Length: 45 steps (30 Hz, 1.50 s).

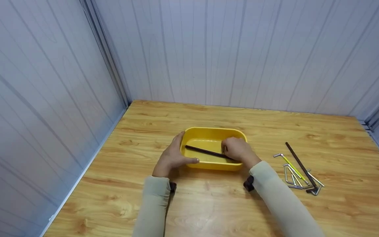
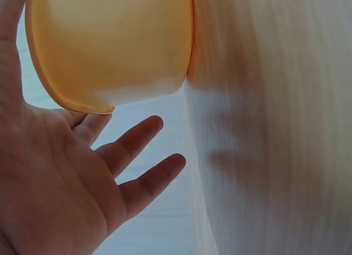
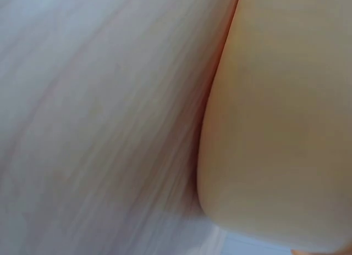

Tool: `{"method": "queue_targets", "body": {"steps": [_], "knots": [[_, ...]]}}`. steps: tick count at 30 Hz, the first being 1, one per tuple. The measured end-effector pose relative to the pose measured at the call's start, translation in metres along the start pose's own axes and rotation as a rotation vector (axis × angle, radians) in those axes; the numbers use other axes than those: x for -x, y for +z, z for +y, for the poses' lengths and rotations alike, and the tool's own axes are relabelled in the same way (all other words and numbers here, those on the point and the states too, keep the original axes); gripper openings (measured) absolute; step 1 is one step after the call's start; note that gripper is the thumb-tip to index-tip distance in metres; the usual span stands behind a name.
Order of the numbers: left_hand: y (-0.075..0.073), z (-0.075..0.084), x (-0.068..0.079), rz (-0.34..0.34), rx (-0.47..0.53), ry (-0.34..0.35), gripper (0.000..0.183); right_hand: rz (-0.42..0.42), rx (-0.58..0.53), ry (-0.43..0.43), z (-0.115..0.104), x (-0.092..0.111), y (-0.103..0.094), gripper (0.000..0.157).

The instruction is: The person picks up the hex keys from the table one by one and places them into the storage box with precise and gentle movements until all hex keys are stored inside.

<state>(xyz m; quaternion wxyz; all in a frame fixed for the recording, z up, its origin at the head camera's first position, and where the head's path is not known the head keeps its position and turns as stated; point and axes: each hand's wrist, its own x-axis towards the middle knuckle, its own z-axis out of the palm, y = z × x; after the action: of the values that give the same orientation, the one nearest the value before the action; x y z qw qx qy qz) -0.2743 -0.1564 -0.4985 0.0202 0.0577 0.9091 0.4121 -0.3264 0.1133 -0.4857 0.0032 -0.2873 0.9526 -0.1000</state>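
A yellow plastic bin (image 1: pixel 215 166) sits on the wooden table in front of me. My left hand (image 1: pixel 173 154) holds its left end, with the thumb along the near rim and fingers against the outer side. In the left wrist view, two fingers of that hand (image 2: pixel 55 172) stretch out away from the bin wall (image 2: pixel 121 46). Inside the bin lies a long black hex key (image 1: pixel 206 151), slanting down to the right. My right hand (image 1: pixel 239 149) reaches over the right end of the bin, its curled fingers on that key's right part. Its fingertips are hidden.
Right of the bin lies a loose pile of L-shaped hex keys: a long black one (image 1: pixel 298 161), a yellow one (image 1: pixel 291 165) and several silver ones (image 1: pixel 288 176). Pale panel walls (image 1: pixel 189 59) stand behind and beside the wooden table (image 1: pixel 117 197).
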Motion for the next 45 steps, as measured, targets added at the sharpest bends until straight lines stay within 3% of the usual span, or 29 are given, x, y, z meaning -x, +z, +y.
{"method": "queue_targets", "body": {"steps": [14, 26, 36, 45], "knots": [[0.001, 0.0, 0.001, -0.002, -0.002, 0.003, 0.128, -0.041, -0.018, 0.076, 0.001, 0.0, -0.001, 0.018], [0.003, 0.003, 0.001, -0.004, 0.037, 0.007, 0.127, -0.033, -0.056, 0.074, 0.007, 0.0, 0.0, 0.011], [0.002, 0.001, -0.001, 0.0, 0.015, 0.0, 0.127, 0.125, -0.28, -0.014, 0.006, 0.004, -0.003, 0.025], [0.002, 0.0, -0.001, 0.006, 0.022, -0.005, 0.126, 0.086, -0.303, -0.048, 0.0, 0.01, -0.017, 0.042]]}}
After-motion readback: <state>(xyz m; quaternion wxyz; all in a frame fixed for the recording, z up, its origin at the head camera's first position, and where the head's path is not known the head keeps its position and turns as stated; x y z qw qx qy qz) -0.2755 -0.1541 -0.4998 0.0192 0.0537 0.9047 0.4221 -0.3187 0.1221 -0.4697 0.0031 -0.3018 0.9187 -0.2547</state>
